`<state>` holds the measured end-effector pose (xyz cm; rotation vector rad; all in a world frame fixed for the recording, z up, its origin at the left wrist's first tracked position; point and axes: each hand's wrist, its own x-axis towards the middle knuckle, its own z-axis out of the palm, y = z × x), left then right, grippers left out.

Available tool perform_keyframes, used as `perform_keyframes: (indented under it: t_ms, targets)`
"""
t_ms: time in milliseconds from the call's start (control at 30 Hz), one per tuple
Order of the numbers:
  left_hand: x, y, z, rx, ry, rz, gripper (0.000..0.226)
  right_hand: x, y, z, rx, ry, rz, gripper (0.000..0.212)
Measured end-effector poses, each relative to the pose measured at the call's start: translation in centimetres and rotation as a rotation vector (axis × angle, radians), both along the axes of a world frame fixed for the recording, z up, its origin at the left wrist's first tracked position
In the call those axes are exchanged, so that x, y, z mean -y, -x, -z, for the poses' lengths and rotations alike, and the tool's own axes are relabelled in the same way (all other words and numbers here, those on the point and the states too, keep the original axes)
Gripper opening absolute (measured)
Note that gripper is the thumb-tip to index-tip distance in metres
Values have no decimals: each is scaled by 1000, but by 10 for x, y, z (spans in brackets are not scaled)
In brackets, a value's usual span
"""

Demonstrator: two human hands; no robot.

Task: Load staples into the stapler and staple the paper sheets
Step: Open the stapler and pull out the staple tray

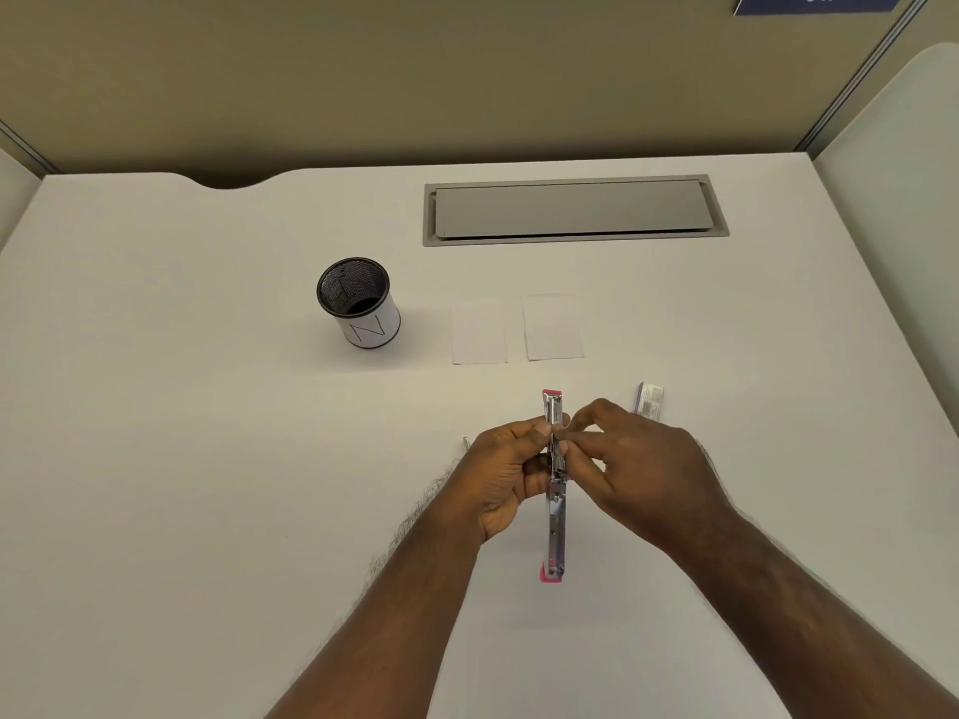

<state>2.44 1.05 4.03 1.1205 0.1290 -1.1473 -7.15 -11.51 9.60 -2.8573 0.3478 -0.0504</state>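
A pink stapler point(554, 531) lies swung fully open, stretched away from me, its metal channel showing. My left hand point(498, 474) grips its middle from the left side. My right hand point(622, 459) pinches something small against the channel from the right; what it pinches is hidden by the fingers. Two white paper sheets point(478, 332) point(552, 326) lie side by side on the desk beyond the stapler. A small staple box point(648, 400) rests just right of my right hand. A tiny metal piece point(466, 442) lies left of my left hand.
A black mesh pen cup point(358, 303) with a white label stands at the left of the sheets. A grey cable hatch point(573, 210) is set into the white desk point(181, 407) at the back. Partition walls close the back and right sides.
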Motion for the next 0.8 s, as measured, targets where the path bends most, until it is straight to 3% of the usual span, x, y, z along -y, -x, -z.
perform_keyframes:
  t_ms: [233,333,600,800]
  targets:
    - [-2,-1,0,-15,27,-19,24,2,1,0,-82,-69,-21,46]
    - [-2,0,0,-21,32,-25,23,3,1,1,-63,-109,-8,42]
    - [-1,0,-1,5,50,-1,22,8,-12,5,-116,-244,143,8]
    - [1,0,0,29,31,8,23,4,-18,3,-183,-213,157,13]
